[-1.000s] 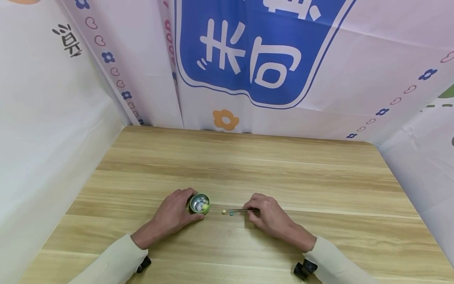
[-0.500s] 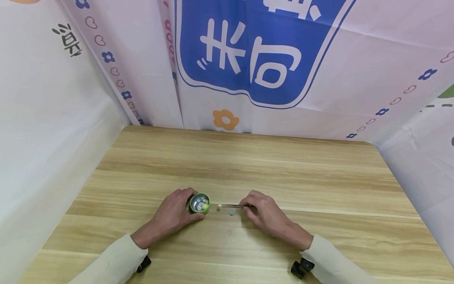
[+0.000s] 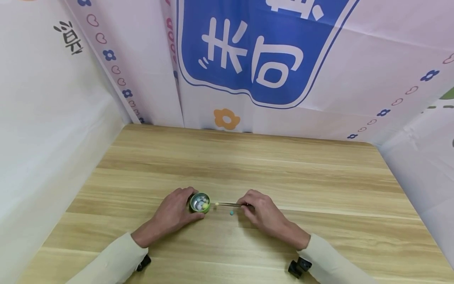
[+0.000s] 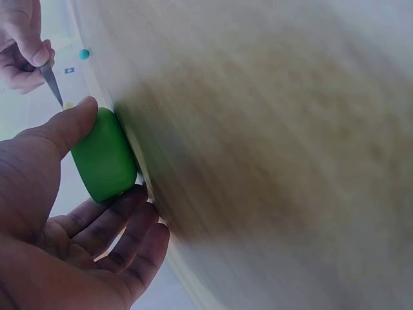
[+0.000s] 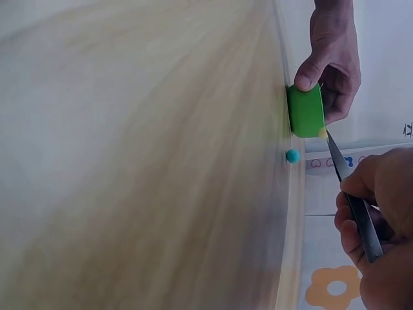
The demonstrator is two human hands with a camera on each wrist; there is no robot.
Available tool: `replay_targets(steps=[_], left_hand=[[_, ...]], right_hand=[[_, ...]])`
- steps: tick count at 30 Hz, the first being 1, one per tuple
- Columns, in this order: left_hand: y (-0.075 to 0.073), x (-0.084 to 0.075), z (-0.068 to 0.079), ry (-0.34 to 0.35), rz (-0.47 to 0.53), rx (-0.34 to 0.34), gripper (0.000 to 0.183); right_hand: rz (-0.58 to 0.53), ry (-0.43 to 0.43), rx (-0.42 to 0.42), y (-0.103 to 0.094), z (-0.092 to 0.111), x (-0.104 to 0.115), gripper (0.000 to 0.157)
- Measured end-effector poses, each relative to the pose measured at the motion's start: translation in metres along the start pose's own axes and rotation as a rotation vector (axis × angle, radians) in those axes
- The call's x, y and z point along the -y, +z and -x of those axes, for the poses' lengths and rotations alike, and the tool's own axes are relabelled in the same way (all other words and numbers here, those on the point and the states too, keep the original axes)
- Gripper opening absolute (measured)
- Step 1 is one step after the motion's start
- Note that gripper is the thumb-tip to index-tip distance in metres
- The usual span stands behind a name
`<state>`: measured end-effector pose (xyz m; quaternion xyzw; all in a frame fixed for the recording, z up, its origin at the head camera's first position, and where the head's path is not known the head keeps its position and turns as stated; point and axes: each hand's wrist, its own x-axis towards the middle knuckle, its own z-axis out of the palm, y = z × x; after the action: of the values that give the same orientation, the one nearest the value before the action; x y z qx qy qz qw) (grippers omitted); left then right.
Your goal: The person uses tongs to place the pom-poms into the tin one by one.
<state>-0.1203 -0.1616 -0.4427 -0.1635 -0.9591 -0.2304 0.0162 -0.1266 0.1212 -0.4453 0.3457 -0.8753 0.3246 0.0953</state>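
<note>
My left hand (image 3: 173, 213) grips a small round green tin (image 4: 106, 158) between thumb and fingers, its open top facing up. Inside lie several small pale balls (image 3: 200, 204), one of them yellow. Pinched in my right hand (image 3: 264, 213) is a pair of metal tweezers (image 5: 352, 200), pointing left at the tin. At the tweezers' tips is a small yellow ball (image 3: 217, 204), just right of the tin's rim and above the table. A small teal ball (image 5: 293, 156) lies on the table below the tweezers.
The wood-grain table (image 3: 248, 165) is bounded by a printed cloth backdrop (image 3: 301, 118) at the back and white cloth sides (image 3: 64, 118). Black wrist cameras (image 3: 299, 267) sit at the cuffs.
My right hand has moved left, lifting the yellow ball in the tweezers from beside the teal ball toward the tin. The left hand and the tin have stayed put.
</note>
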Motion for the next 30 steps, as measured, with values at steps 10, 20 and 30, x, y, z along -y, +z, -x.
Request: replay_targets(steps=[10,20,30], left_hand=[[0.0002,0.0002,-0.0005,-0.007,0.004,0.009,0.054],[0.0,0.0008,0.0002,0.007,0.005,0.001,0.053],[-0.0002,0.0007,0.0004,0.003,0.0,0.001,0.054]], right_hand=[[-0.035,0.013,-0.001,0.0017,-0.0019,0.0016,0.011],[-0.055,-0.011,-0.016,0.0045,-0.0051,0.0041,0.012],[-0.036,-0.012,0.012,0.0079,-0.0089,0.0053,0.012]])
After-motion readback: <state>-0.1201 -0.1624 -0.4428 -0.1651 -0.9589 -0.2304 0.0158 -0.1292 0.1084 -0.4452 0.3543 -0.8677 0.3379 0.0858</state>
